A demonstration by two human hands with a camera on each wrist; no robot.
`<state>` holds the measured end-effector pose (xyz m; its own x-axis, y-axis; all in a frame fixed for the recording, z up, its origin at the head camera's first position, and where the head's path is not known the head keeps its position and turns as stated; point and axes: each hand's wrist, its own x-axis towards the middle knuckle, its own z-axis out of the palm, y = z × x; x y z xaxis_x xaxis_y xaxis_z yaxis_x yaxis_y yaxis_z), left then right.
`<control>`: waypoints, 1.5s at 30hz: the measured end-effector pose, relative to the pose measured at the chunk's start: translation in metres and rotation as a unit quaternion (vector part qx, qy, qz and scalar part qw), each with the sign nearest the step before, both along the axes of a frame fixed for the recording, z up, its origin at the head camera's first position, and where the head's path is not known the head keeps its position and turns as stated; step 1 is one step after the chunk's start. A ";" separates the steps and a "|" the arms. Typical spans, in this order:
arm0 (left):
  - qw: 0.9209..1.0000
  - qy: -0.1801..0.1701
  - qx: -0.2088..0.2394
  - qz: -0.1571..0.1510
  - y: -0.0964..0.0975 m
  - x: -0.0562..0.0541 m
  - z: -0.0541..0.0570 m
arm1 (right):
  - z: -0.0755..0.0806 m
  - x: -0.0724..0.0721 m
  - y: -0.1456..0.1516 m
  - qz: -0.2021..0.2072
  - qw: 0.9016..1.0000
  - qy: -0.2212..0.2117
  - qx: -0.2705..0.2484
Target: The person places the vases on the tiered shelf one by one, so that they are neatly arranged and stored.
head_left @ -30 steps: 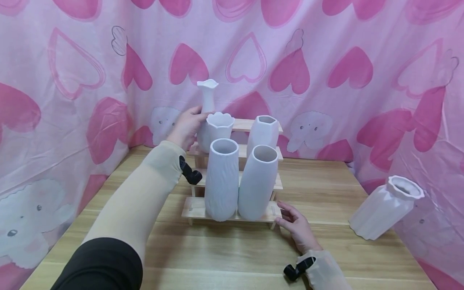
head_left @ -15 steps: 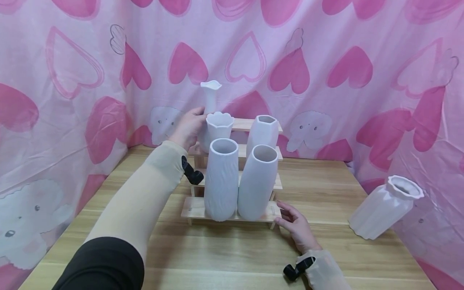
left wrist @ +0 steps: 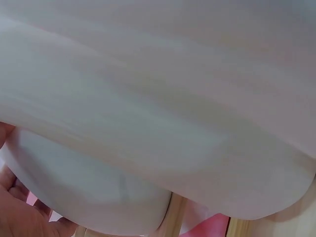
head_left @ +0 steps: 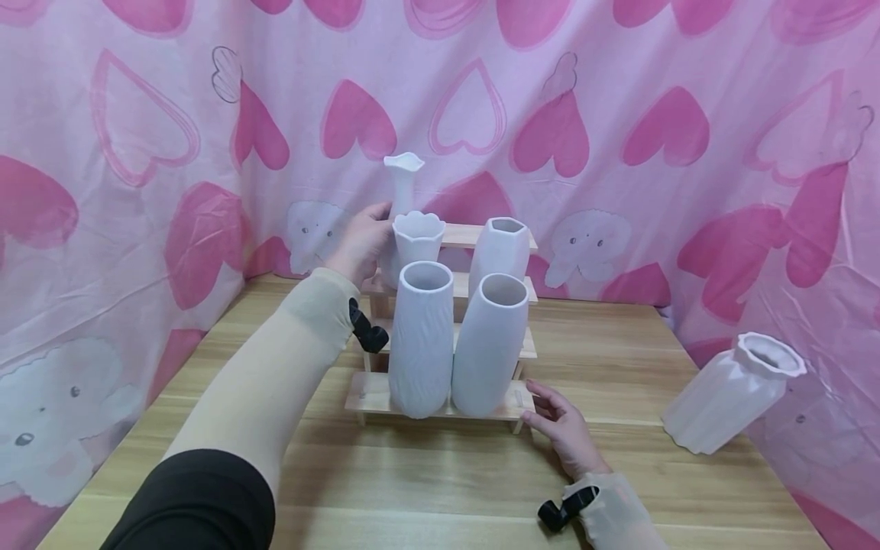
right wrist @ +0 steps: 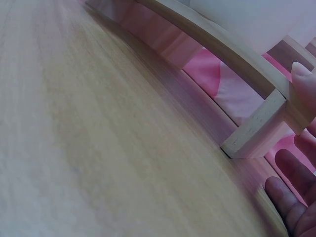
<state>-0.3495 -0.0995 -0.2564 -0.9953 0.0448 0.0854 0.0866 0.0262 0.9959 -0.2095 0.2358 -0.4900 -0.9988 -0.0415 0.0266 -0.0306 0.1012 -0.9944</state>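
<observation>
My left hand (head_left: 360, 243) grips a white narrow-necked vase with a flared, wavy rim (head_left: 403, 183) at the back left of a stepped wooden stand (head_left: 371, 391). Its lower body is partly hidden behind a white vase with a scalloped rim (head_left: 418, 238). In the left wrist view, fingers (left wrist: 22, 212) curl beside a rounded white vase body (left wrist: 94, 190). At the stand's front right corner, my right hand (head_left: 565, 434) pinches the lowest step, the thumb (right wrist: 303, 81) on top in the right wrist view and other fingers lower down.
Two tall white vases, one textured (head_left: 421, 351) and one smooth (head_left: 490, 351), stand on the lowest step. Behind them is a faceted white vase (head_left: 500, 248). A ribbed white vase (head_left: 732, 393) stands at the right of the wooden table (head_left: 412, 489). A pink heart-patterned curtain (head_left: 467, 114) surrounds the table.
The narrow-necked vase has shifted slightly right and down in the head view, my left hand moving along with it. My right hand stays at the stand's corner.
</observation>
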 end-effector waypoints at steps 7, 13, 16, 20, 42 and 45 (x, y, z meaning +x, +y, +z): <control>1.000 -0.003 -0.011 0.006 -0.001 0.000 0.001 | 0.001 0.000 0.000 0.001 1.000 0.002 0.009; 1.000 0.011 -0.009 -0.002 -0.001 0.001 0.002 | 0.002 -0.001 0.000 -0.001 1.000 0.001 0.015; 1.000 0.018 -0.010 -0.005 -0.001 0.002 0.002 | 0.002 -0.001 0.000 -0.001 1.000 -0.003 0.014; 1.000 0.014 -0.016 -0.007 -0.004 0.002 0.000 | 0.001 -0.001 -0.001 0.001 1.000 0.000 0.009; 0.999 0.029 0.021 -0.019 -0.035 0.021 -0.039 | -0.003 -0.002 0.001 -0.002 1.000 0.010 0.009; 0.999 0.038 0.033 -0.006 -0.040 0.025 -0.046 | -0.003 -0.002 0.001 -0.002 1.000 0.012 0.010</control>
<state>-0.3244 -0.1395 -0.3025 -0.9852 0.0489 0.1645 0.1627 -0.0401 0.9859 -0.2112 0.2370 -0.4931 -0.9980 -0.0392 0.0490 -0.0535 0.1220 -0.9911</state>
